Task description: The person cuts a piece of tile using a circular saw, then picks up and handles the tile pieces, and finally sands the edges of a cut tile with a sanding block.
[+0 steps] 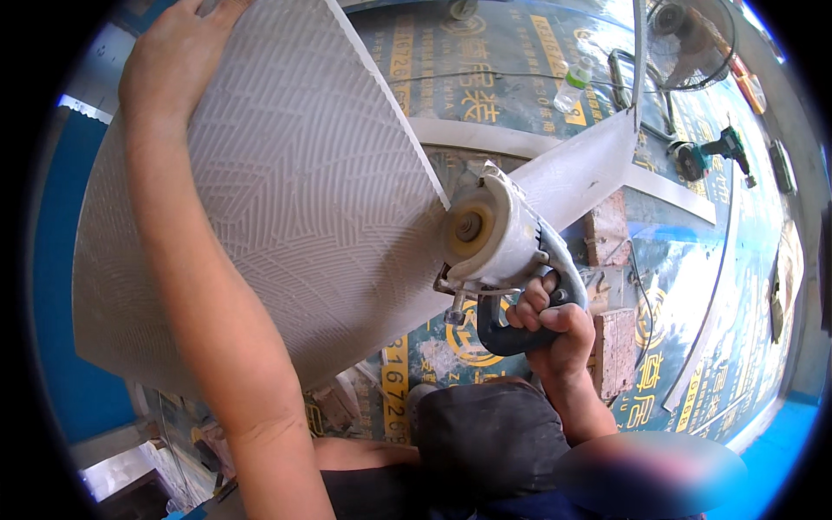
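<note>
Gripping the dark handle of a dust-caked angle grinder (498, 247), the right hand (555, 325) has its fingers wrapped fully around the grip, thumb side up. The grinder's round disc sits right at the right-hand edge of a large pale tile (286, 199), whose ribbed, grooved back faces the camera. The tile is held up on a tilt, its upper edge steadied by the left hand (173, 61), which lies flat and mostly open against the ribbed surface near the top edge, fingers reaching over the rim; the forearm crosses the tile's face down to the lower edge of the view.

As for progress, the disc meets the tile at its edge, and a narrower pale strip (581, 169) runs on beyond the grinder toward the upper right. Whether that strip belongs to this tile or is a separate piece cannot be told, nor how much of the edge is already worked; no clear cut line shows on the ribbed face.

Further out, the floor is covered in printed blue-green sheeting (485, 78). On it lie a clear plastic bottle (572, 85), a standing fan (689, 43), a green power tool (706, 156) and some reddish bricks (611, 347) beside the person's knee.
</note>
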Motion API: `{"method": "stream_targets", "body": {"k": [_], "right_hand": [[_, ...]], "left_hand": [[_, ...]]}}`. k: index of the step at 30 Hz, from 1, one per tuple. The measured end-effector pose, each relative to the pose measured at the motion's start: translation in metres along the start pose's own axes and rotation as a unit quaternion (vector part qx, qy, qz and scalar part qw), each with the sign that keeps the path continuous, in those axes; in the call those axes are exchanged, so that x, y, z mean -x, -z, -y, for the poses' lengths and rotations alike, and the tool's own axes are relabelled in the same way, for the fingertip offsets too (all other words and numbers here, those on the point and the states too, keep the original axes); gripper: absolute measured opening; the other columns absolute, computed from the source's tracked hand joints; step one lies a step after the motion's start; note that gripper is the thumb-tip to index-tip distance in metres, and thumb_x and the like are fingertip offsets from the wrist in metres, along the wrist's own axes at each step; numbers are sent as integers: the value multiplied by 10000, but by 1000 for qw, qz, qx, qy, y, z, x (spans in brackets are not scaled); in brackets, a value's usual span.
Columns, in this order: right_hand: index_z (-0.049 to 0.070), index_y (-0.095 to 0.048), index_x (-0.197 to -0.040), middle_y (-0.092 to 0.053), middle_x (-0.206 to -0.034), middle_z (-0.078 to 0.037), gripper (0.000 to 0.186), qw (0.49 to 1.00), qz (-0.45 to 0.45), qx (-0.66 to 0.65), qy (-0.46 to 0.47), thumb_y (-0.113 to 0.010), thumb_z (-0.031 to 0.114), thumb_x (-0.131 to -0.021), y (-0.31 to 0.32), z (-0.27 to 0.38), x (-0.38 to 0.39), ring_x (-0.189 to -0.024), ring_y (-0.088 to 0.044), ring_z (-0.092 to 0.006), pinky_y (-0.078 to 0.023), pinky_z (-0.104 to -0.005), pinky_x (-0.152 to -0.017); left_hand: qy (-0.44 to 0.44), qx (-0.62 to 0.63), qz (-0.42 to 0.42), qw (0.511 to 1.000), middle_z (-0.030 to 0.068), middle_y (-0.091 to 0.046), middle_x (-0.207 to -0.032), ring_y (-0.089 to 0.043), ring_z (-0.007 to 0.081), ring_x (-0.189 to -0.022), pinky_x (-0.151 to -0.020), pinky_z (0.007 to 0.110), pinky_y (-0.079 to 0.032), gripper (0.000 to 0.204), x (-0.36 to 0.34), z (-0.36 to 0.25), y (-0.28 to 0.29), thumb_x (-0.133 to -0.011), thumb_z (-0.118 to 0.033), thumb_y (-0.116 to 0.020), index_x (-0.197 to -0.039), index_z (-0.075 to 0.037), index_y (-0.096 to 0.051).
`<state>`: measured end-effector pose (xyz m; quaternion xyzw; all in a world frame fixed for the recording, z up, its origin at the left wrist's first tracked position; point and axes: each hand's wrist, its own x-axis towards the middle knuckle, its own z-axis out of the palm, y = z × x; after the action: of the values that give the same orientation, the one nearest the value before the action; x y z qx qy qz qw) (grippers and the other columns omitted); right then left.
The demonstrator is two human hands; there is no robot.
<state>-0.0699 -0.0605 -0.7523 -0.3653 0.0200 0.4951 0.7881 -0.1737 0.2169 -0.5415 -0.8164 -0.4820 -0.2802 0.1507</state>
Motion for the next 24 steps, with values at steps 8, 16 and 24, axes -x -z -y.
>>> {"method": "stream_targets", "body": {"k": [8,16,24], "right_hand": [[45,-454,-934,-418,-770,-37,303,999,8,-36,16,-504,17,-637,4,-3,0,-645,-391,-153,-377,-319,-664],[74,-451,-912,-416,-755,-19,292,1000,-7,18,21,-518,81,-627,3,-3,0,-629,-411,-140,-374,-312,-642],[79,-441,-919,-375,-734,-4,323,999,-24,23,18,-524,97,-607,5,1,-1,-611,-371,-135,-352,-308,-626]], "left_hand": [[-6,28,-88,996,278,-644,-1052,-613,405,-1031,-881,426,-467,631,0,4,-12,-863,-550,-589,-1034,55,-651],[4,62,-35,997,275,-653,-1029,-632,388,-992,-855,425,-469,613,7,-4,7,-859,-525,-607,-1038,59,-652],[25,61,-32,997,279,-650,-1021,-632,394,-991,-852,434,-471,612,-3,0,-4,-861,-524,-612,-1044,59,-647]]}}
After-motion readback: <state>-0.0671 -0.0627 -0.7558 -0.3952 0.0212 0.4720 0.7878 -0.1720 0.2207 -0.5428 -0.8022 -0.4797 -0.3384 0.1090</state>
